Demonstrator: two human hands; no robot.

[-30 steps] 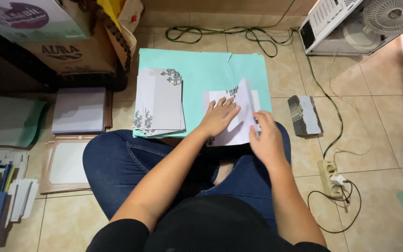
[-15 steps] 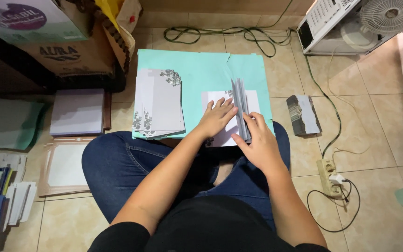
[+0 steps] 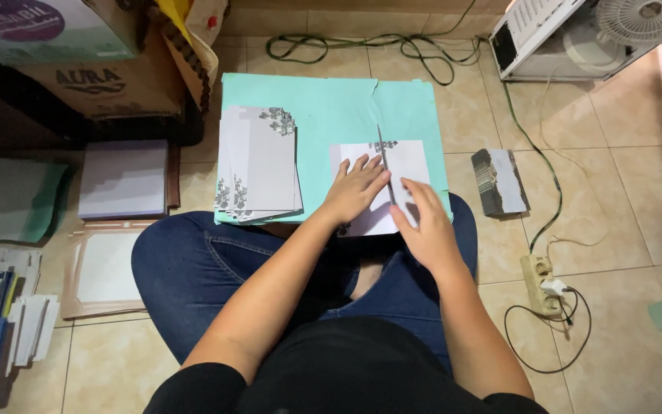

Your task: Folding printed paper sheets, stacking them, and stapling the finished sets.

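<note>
I sit cross-legged on the floor with a mint-green folder [image 3: 323,107] lying over my knees. On its right side lies a white card with a grey floral print [image 3: 406,162], folded along a raised centre crease. My left hand [image 3: 354,188] lies flat on the card's left half, fingers spread. My right hand [image 3: 423,226] presses its fingers on the right half, just beside the crease. A fanned stack of similar floral cards [image 3: 258,165] rests on the folder's left side.
Cardboard boxes [image 3: 109,84] stand at the upper left, with paper stacks [image 3: 124,180] and trays below them. A small bundle of cards [image 3: 501,182] lies on the tiles to the right. A power strip [image 3: 539,284], green cables and a fan [image 3: 645,19] occupy the right side.
The card's right flap stood lifted a second ago; it has swung over and now lies nearly flat, with my right hand pressing it down beside the crease.
</note>
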